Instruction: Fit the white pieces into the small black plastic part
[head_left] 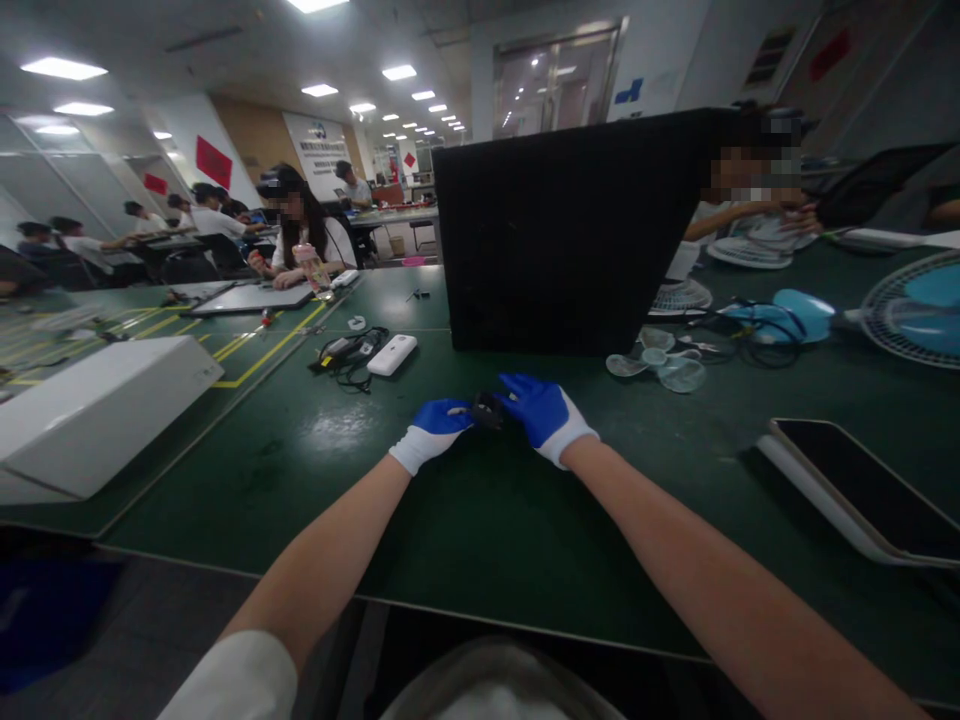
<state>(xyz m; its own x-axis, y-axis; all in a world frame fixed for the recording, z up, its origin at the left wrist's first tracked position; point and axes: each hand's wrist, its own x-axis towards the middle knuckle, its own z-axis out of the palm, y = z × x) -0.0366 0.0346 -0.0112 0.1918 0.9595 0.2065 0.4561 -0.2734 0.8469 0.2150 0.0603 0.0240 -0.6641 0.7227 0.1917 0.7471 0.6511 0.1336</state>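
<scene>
Both my hands wear blue-coated gloves with white cuffs and meet over the green table (480, 510). A small dark object (487, 411), black and roughly rounded, sits between them; its kind is too small and blurred to tell. My left hand (441, 420) pinches it from the left side with closed fingers. On the other side, my right hand (541, 408) has its fingers stretched towards the object, the thumb close to its right edge. Whether the right fingertips touch it cannot be made out. Just behind the hands rises a large black panel or box (562, 240).
Left of the panel lie a white rectangular device (392, 354) and tangled black cables (349, 355). Clear fan blades (660, 365), a blue fan part (802, 315) and a fan grille (919, 310) are right. A phone (862, 490) and a white box (105, 410) flank me. Co-workers sit beyond.
</scene>
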